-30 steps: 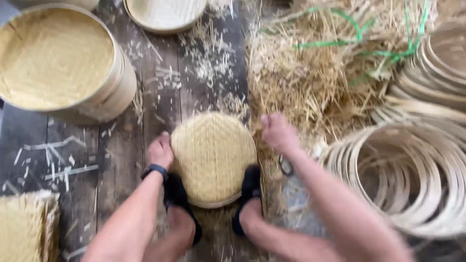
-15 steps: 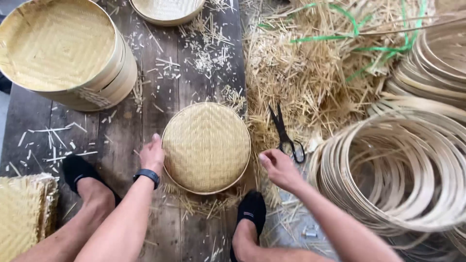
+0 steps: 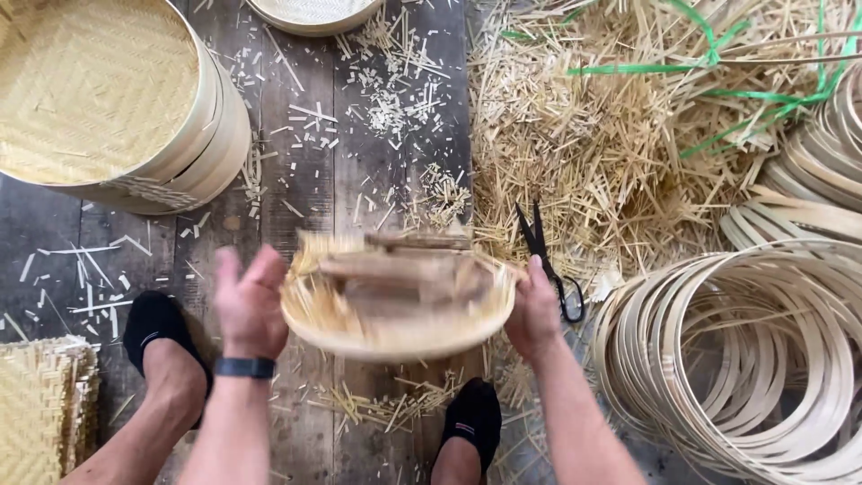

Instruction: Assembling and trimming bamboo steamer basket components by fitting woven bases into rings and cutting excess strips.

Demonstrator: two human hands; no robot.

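Note:
I hold a small round bamboo lid [image 3: 400, 305] between both hands, lifted off the wooden floor and tilted so its slatted underside faces me; it is motion-blurred. My left hand [image 3: 250, 304], with a dark band on the wrist, grips its left rim. My right hand [image 3: 533, 312] grips its right rim. Loose bamboo splinters stick out of the lid's edge.
Black scissors [image 3: 549, 260] lie just right of my right hand. A stack of large woven lids [image 3: 117, 99] stands at upper left, coiled bamboo hoops [image 3: 745, 359] at right, a heap of bamboo strips [image 3: 628, 135] with green ties behind, woven mats [image 3: 40, 413] at lower left. My black-socked feet [image 3: 471, 418] flank the lid.
The lid lay flat on the floor with its woven face up; now both hands have lifted and flipped it, showing its underside. My right hand moved from the floor to the rim.

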